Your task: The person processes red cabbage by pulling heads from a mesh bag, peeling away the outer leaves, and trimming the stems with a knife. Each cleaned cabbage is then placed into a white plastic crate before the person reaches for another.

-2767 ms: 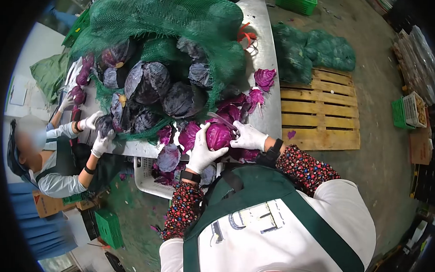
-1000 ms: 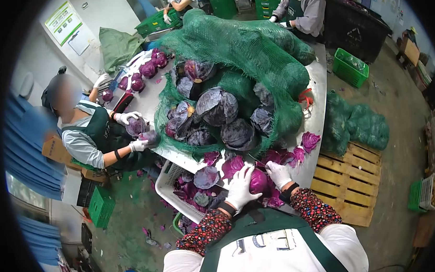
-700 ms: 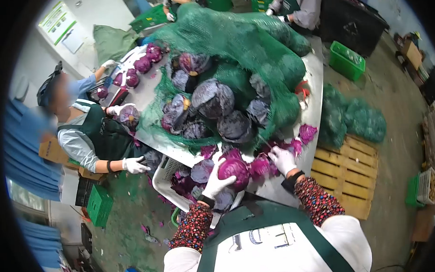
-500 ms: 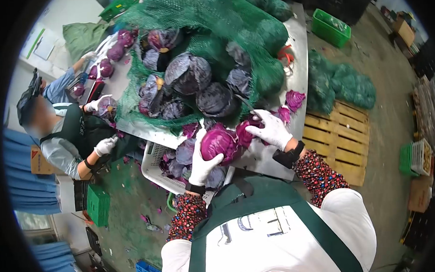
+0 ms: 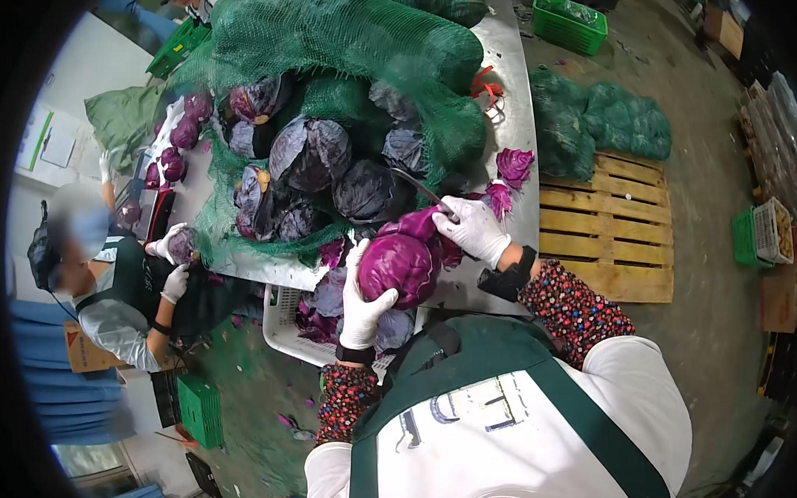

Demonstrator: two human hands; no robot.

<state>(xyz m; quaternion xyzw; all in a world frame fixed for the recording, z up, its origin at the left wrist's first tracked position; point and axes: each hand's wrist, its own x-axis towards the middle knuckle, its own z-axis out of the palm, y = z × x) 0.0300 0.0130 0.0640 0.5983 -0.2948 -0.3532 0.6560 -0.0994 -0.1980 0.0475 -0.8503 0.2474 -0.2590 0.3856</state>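
Beyond my fingers runs a steel table (image 5: 510, 113), heaped with green net sacks (image 5: 339, 40). To their right a wooden pallet (image 5: 604, 229) lies on the grey concrete floor (image 5: 702, 151), more filled net bags (image 5: 600, 123) at its far end. Left of my fingers a co-worker (image 5: 110, 285) stands over green-painted floor (image 5: 254, 377) and a green crate (image 5: 201, 412).

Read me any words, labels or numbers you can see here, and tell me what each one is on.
Apron: large dark letters across the chest, seen upside down and creased, not readable.
Wall notice: too small and blurred to read.
Cardboard box: a red mark, not readable.
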